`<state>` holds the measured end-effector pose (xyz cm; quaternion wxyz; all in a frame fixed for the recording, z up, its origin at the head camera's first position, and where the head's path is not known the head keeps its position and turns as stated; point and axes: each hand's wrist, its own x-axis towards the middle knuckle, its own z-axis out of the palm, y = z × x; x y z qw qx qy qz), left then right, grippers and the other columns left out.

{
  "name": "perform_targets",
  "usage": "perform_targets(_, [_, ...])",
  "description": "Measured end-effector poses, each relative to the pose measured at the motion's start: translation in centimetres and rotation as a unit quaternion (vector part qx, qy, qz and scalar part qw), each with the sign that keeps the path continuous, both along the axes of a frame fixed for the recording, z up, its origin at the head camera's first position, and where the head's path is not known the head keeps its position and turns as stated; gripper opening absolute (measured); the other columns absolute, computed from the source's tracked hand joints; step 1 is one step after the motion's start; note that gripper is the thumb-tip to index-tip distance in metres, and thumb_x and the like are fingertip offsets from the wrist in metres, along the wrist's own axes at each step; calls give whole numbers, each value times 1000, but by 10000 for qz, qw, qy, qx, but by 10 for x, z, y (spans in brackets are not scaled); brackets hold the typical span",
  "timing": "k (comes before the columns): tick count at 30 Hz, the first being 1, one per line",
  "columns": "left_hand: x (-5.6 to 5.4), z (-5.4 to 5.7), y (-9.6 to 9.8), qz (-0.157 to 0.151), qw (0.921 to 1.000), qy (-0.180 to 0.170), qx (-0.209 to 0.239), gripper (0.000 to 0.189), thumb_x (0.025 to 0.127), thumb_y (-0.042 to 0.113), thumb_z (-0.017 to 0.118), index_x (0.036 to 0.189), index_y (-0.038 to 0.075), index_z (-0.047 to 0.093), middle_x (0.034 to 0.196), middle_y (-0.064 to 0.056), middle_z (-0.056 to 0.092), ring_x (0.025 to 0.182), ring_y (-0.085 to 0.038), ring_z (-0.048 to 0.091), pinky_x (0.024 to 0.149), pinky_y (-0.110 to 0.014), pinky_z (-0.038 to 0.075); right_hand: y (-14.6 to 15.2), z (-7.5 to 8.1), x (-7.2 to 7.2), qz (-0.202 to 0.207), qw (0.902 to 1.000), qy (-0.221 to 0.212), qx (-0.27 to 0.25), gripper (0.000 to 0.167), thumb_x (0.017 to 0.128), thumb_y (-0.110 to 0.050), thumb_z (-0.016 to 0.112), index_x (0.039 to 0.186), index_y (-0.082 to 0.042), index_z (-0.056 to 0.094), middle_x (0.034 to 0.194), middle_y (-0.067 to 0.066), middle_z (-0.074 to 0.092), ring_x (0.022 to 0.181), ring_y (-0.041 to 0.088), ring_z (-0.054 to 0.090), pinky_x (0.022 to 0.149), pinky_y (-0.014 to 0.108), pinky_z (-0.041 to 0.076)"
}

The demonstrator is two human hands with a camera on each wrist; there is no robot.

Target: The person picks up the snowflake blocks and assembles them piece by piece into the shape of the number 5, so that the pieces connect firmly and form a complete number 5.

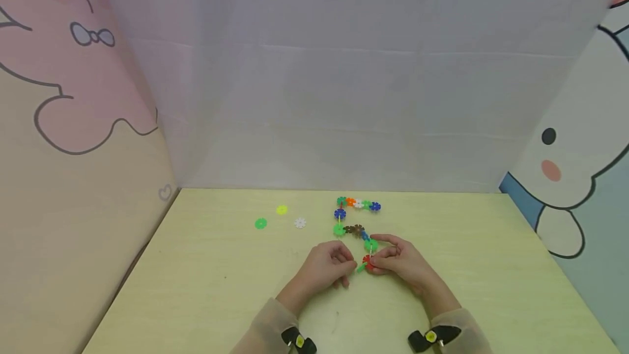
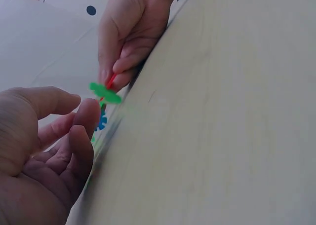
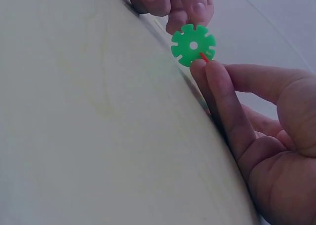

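Observation:
My right hand (image 1: 405, 264) pinches a red notched plastic disc (image 1: 366, 259) between thumb and fingers, low over the table. A green notched disc (image 3: 181, 45) stands slotted crosswise into the red one, facing my left hand (image 1: 324, 266). The left hand's loosely bent fingers are right beside the green disc, with a small gap showing in the left wrist view. From the red disc a chain of joined discs runs away across the table, through another green disc (image 1: 371, 245), a brown disc (image 1: 358, 230) and a blue disc (image 1: 340, 214).
Left of the chain lie three loose discs: a green one (image 1: 261, 223), a yellow one (image 1: 282, 210) and a white one (image 1: 300, 223). The pale wooden table (image 1: 196, 288) meets a white curtain-like backdrop (image 1: 314, 124) behind, with cartoon-printed panels on both sides.

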<state>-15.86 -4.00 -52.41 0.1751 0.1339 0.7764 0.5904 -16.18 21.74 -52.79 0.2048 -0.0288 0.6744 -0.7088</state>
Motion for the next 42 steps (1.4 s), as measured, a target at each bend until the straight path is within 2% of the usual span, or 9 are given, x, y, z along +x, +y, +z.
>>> perform_targets(7, [-23, 6, -35, 1059, 9937, 321, -200, 13, 101, 15, 78, 105, 6, 70, 90, -5, 73, 68, -20, 74, 62, -31, 61, 0, 1, 0, -26, 10000, -17, -6, 71, 98, 7, 75, 161, 8, 42, 102, 14, 77, 92, 25, 80, 87, 39, 67])
perform_targets(11, [-36, 9, -58, 1752, 9820, 364, -610, 23, 101, 19, 77, 118, 6, 68, 105, -7, 72, 81, -19, 73, 74, -35, 63, -1, 0, 0, 14, 10000, -34, -25, 70, 99, 8, 74, 161, 8, 42, 102, 14, 77, 93, 24, 79, 87, 36, 67])
perform_targets(15, [-44, 8, -78, 2047, 9709, 503, -1140, 42, 100, 25, 78, 136, 8, 64, 126, -10, 69, 96, -21, 67, 85, -39, 58, -2, -1, -1, 90, 9999, -37, -67, 69, 99, 8, 74, 161, 8, 42, 102, 14, 78, 93, 24, 79, 86, 36, 67])
perform_targets(18, [-48, 4, -87, 1993, 9686, 523, -1393, 51, 99, 25, 78, 144, 7, 62, 132, -12, 66, 101, -24, 61, 86, -40, 54, -3, -1, -1, 164, 9998, -29, -95, 70, 99, 6, 75, 161, 8, 42, 103, 14, 78, 94, 25, 79, 88, 36, 67])
perform_targets(23, [-51, -2, -92, 1709, 9706, 360, -1659, 60, 99, 26, 76, 154, 8, 58, 126, -9, 62, 102, -23, 55, 85, -39, 48, 1, 0, 0, 141, 9999, -36, -20, 71, 99, 6, 75, 161, 8, 41, 102, 13, 78, 93, 23, 79, 86, 35, 67])
perform_targets(29, [-51, 0, -95, 1510, 9688, 556, -1885, 59, 102, 20, 71, 158, 9, 57, 123, -12, 61, 97, -24, 52, 80, -38, 46, 1, -1, 0, 242, 9996, -85, -113, 73, 99, 3, 77, 162, 8, 40, 104, 14, 77, 93, 25, 80, 88, 36, 66])
perform_targets(33, [-49, 0, -96, 1358, 9697, 713, -1902, 49, 103, 15, 69, 151, 8, 65, 127, -17, 60, 94, -24, 50, 76, -37, 45, 0, -2, 0, 230, 9996, -104, -126, 72, 99, 4, 77, 161, 7, 40, 103, 13, 77, 92, 24, 79, 87, 35, 67])
perform_targets(39, [-48, -2, -95, 1301, 9690, 882, -1907, 23, 97, 15, 78, 120, 14, 81, 117, -13, 59, 96, -24, 50, 79, -37, 45, 1, -2, 0, 274, 9995, -44, -167, 72, 99, 6, 75, 161, 9, 40, 101, 13, 78, 91, 24, 80, 86, 36, 67])
perform_targets(42, [-48, -2, -93, 1246, 9707, 912, -1839, 22, 93, 13, 83, 115, 14, 82, 115, -12, 60, 97, -25, 52, 80, -40, 47, 2, -1, 1, 264, 9995, -54, -147, 72, 99, 6, 75, 161, 9, 40, 101, 12, 78, 91, 24, 80, 87, 35, 67])
